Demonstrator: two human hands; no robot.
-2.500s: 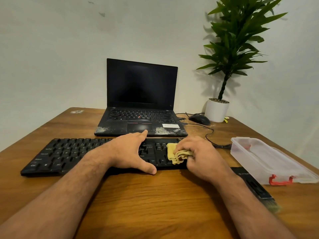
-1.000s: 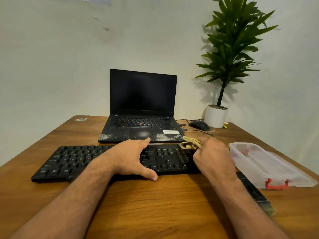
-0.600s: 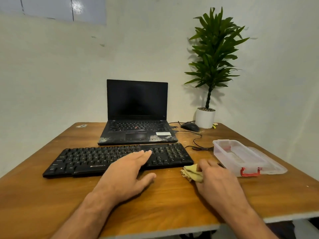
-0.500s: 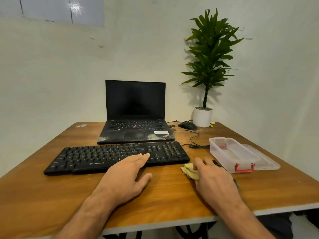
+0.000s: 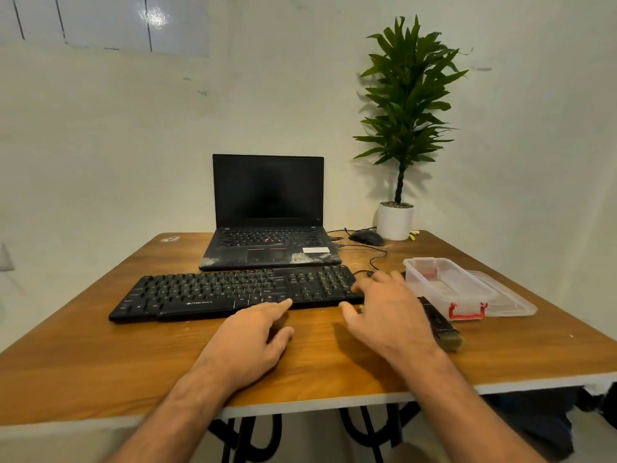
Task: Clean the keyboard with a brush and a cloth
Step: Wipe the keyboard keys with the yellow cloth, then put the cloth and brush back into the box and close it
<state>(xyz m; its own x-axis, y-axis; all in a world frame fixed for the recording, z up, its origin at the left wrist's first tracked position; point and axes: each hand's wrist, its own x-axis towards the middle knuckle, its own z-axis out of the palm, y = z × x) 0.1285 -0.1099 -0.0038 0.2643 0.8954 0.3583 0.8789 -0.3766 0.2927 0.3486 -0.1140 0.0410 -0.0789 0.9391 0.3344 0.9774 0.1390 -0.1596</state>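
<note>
A black keyboard [image 5: 217, 292] lies across the wooden table [image 5: 100, 362] in front of a laptop. My left hand [image 5: 250, 342] rests flat on the table just in front of the keyboard, fingers loose, holding nothing. My right hand [image 5: 387, 315] lies with spread fingers at the keyboard's right end. Only a sliver of the yellow cloth [image 5: 361, 308] shows under its palm by the thumb. The dark brush [image 5: 440, 325] lies on the table right of that hand, bristles toward me.
A clear plastic box [image 5: 444, 285] with red clips and its lid [image 5: 510, 305] sit at the right. An open black laptop [image 5: 267, 202], a mouse [image 5: 367, 237] with its cable [image 5: 377, 255] and a potted plant [image 5: 395, 222] stand at the back.
My right hand took the cloth off the keyboard down to the table and now lies spread over it. My left hand slid off the keys toward me. My view pulled back.
</note>
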